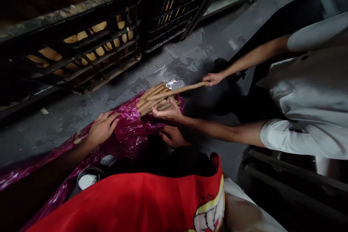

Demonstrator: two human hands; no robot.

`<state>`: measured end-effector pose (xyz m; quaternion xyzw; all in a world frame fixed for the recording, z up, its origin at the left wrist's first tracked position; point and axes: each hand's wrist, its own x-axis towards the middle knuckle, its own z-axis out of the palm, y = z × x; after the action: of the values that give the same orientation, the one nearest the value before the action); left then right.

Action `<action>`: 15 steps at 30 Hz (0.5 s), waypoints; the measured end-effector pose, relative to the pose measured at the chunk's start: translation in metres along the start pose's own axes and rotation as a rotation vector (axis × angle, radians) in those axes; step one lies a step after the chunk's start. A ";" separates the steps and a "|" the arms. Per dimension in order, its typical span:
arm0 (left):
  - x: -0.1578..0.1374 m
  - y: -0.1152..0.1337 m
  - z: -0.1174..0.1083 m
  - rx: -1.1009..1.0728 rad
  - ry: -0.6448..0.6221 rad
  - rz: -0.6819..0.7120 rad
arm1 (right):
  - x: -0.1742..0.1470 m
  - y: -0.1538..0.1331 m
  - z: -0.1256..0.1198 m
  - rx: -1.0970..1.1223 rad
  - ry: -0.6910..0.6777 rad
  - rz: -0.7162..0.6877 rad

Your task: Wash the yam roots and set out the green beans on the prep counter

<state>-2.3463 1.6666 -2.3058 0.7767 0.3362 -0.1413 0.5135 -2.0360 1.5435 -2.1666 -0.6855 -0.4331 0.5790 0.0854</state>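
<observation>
A purple plastic bag [130, 130] lies spread on the floor around a bundle of long, thin, tan roots [152, 94]. On the bag's left side, my left hand [102, 128] has its fingers bent over the plastic, gripping it. My right hand [174, 137] is curled at the near right edge of the bag, closed on the plastic; its underside is in shadow. A co-worker's hand [213, 78] holds one long root [185, 88] by its end, the other end resting over the bundle. The co-worker's other hand [170, 112] touches the roots with spread fingers.
Black slatted crates [108, 59] stand along the far left side, with pale yellow produce [99, 27] inside. The grey floor [187, 52] looks wet. The co-worker's white shirt [304, 90] is at right. A dark slatted rack [293, 177] sits lower right, my red apron [130, 203] below.
</observation>
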 end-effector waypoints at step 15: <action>0.027 0.029 -0.027 -0.074 0.070 -0.025 | -0.030 -0.003 -0.007 -0.091 0.168 0.056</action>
<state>-2.3104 1.6937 -2.2892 0.7573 0.3688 -0.1082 0.5280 -2.0299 1.5272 -2.1406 -0.7468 -0.4308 0.5012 0.0739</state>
